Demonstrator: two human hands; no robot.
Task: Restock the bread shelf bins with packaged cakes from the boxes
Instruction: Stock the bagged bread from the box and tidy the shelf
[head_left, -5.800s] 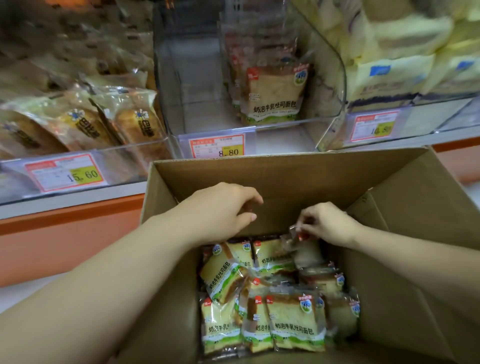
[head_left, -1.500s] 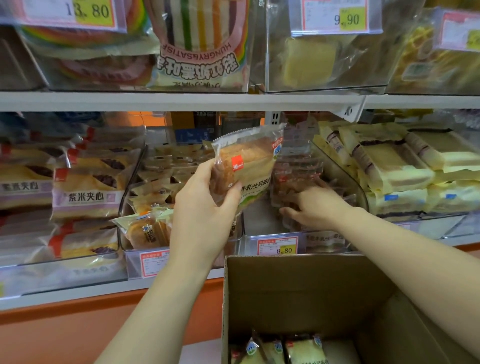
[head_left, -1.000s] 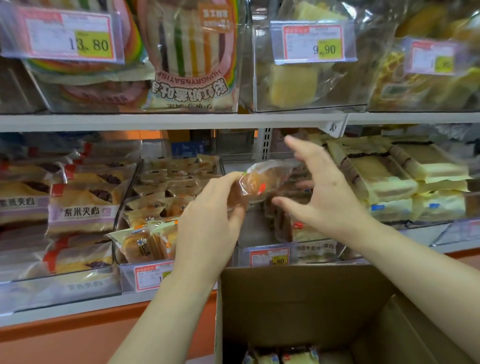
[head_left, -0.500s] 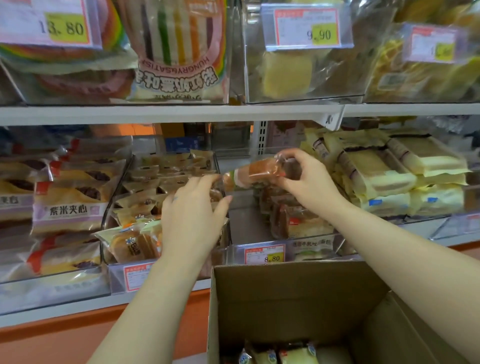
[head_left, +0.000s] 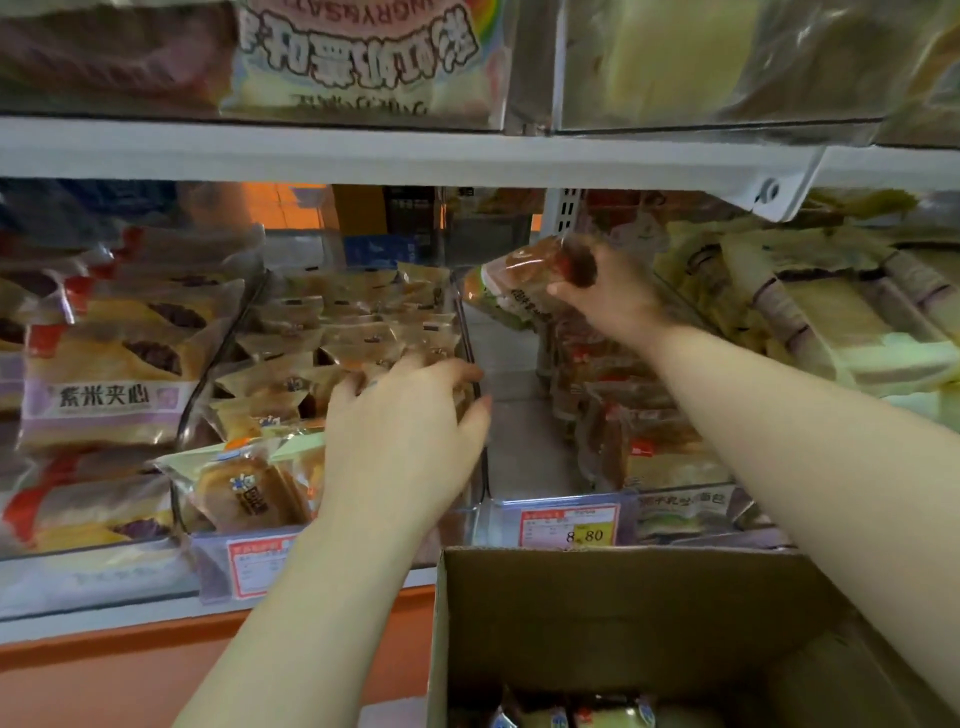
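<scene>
As we read it, the upper shelf board (head_left: 415, 150) is the biggest obstacle: it spans the full width, close above the work zone. Next is the cardboard box (head_left: 623, 613), open, in front of the lower shelf edge at bottom right, with spare packs (head_left: 571, 717) on its floor.

The middle bin (head_left: 519, 441) sits directly behind the box. A row of stocked packs (head_left: 639, 431) crowds its right side. The clear divider (head_left: 470, 332) forms its left wall. Beyond that we see small brown packs (head_left: 337, 332), then purple-label packs (head_left: 104, 395) at the far left edge. Pale yellow packs (head_left: 841, 332) fill the bin on the right.

The left hand (head_left: 405, 431) hovers at the divider's top edge with fingers loosely spread, holding nothing. We cannot tell if it touches. The right hand (head_left: 613, 296) is over the bin's back end, above the stocked row, thumb and fingers pinching one end of the packaged cake (head_left: 519, 283). The cake is in the air, lying sideways, just under the shelf board.

The price tag (head_left: 569, 525) reads 8.80, on the bin's front wall.
</scene>
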